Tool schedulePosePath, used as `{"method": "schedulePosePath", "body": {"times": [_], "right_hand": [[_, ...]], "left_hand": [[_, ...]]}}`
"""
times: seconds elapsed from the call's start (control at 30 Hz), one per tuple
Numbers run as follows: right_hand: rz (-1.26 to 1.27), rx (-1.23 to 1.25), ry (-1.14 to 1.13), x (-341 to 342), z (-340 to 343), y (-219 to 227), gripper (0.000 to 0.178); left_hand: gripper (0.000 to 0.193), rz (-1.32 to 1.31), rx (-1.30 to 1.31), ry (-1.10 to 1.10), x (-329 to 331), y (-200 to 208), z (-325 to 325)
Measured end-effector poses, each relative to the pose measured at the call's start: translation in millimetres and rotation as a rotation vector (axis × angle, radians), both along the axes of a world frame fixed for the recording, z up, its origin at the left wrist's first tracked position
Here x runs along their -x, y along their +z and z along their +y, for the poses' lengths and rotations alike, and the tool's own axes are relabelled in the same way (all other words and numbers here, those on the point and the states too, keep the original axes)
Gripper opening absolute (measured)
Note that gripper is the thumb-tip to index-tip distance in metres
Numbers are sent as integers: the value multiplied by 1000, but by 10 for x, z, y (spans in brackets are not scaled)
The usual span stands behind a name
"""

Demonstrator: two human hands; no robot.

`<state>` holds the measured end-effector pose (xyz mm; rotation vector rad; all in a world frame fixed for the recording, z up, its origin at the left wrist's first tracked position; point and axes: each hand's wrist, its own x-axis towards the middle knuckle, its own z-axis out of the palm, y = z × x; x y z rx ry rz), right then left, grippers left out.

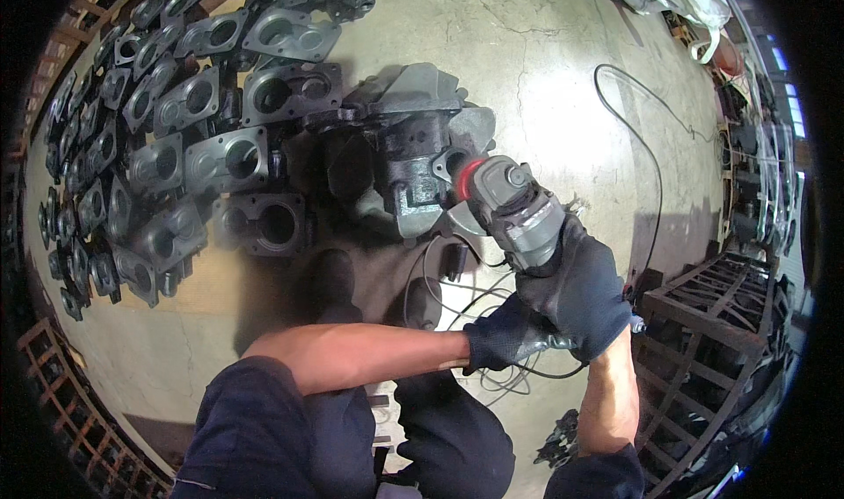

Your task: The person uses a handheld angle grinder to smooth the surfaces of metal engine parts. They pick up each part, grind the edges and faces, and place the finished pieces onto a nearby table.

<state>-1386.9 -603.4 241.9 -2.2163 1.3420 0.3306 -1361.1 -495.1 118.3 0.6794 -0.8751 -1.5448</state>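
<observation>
With both hands in dark work gloves, I hold a grey angle grinder (526, 222). My right hand (585, 288) is wrapped round its body behind the gear head. Lower down, my left hand (510, 334) is closed round the rear end, partly hidden behind the right glove. The grinder's red-edged disc (466, 179) is at the round flange opening of a dark metal casting (413, 160); whether it touches the metal cannot be made out. This casting stands on other dark metal pieces in front of my feet.
Rows of similar flanged castings (224, 160) cover the floor to the left. A black cable (658, 178) loops over the concrete at right, and more cable coils lie by my feet. Rusty metal crates stand at right (703, 323) and lower left (66, 385).
</observation>
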Motion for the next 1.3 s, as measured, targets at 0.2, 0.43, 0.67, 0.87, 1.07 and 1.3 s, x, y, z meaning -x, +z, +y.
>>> {"method": "schedulePosePath", "body": {"times": [0.2,0.43,0.67,0.87,1.07,1.3], "right_hand": [[-29,18,44,-87,26,-14,51],[-4,48,12,-85,-129,-67,48],[-136,37,-45,224,13,-261,50],[-176,-44,-351,509,236,-273,56],[-483,-132,-542,564,248,-573,51],[-721,-286,-606,669,261,-859,49]], "left_hand": [[34,-199,76,75,-47,-43,21],[17,-106,-8,-26,-102,-71,-147],[23,-201,161,149,43,-86,-45],[29,-265,17,-286,64,-54,13],[27,-514,-25,-162,-81,-140,26],[42,-560,-24,-57,-22,-362,45]]}}
